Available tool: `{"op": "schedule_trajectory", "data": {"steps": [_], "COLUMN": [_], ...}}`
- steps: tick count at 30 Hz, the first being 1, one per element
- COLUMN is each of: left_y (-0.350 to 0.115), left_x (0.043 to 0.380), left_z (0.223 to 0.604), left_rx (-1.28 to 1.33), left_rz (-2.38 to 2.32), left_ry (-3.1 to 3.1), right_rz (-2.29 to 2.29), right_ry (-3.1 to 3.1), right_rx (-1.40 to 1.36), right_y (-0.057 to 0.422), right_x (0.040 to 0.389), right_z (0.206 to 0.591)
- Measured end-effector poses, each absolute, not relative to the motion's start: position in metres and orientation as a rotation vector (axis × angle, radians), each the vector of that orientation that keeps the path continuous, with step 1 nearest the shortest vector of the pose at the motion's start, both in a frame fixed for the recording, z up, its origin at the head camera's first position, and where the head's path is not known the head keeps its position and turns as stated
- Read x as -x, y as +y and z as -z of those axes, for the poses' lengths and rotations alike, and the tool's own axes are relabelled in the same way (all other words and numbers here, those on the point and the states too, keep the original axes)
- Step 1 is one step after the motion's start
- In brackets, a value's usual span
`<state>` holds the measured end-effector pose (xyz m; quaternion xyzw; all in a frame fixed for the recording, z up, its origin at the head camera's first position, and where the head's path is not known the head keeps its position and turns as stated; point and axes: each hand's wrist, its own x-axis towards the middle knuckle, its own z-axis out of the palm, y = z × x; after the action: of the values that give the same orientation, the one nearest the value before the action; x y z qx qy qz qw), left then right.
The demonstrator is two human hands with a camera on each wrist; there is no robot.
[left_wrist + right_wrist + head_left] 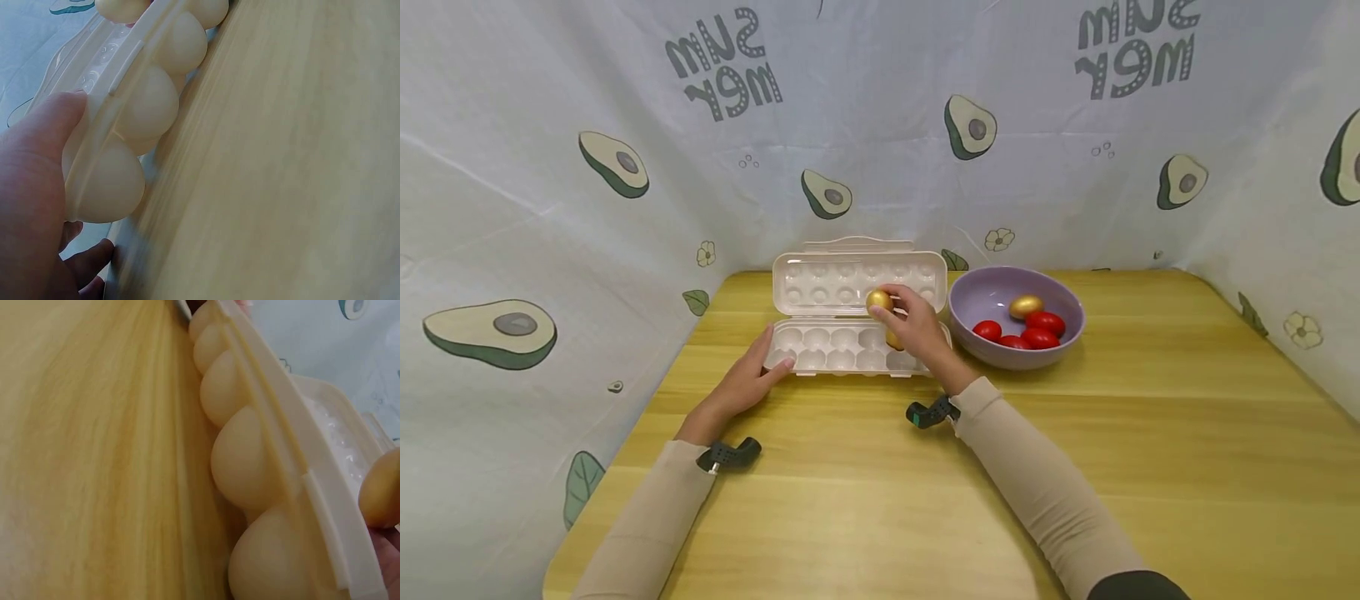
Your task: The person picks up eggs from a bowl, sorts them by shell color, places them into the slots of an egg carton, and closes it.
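An egg carton (841, 360) of pale translucent plastic lies on the table with its lid (850, 258) folded open at the back. My left hand (747, 379) holds its left end, with the thumb (53, 125) over the front rim and the other fingers around the end. Above the carton's right half, my right hand (916, 325) pinches a golden egg (878, 301) between thumb and fingers. Just below that hand, another golden egg (893, 339) sits in a cup of the carton, partly hidden. The cups to the left hold nothing.
Right beside the carton stands a purple bowl (1017, 358) with one golden egg (1026, 307) and several red eggs (1045, 323). The wooden table (820, 517) ends at a hanging avocado-print cloth (887, 108) behind and along both sides.
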<state>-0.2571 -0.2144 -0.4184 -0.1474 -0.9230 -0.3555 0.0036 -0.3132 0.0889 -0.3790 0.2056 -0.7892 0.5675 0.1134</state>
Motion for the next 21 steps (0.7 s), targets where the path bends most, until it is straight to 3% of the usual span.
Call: {"op": "schedule_trajectory", "data": {"steps": [21], "left_y": [-0.214], "left_x": [0.255], "left_z": [0.417], "left_rx": [0.451], "left_rz": [1.125], "left_ry": [-2.901], "right_rz": [-1.251], "right_ry": [-2.323], "right_rx": [-0.853], "right_y": [0.087], "right_x": [0.312], "right_z": [0.39]}}
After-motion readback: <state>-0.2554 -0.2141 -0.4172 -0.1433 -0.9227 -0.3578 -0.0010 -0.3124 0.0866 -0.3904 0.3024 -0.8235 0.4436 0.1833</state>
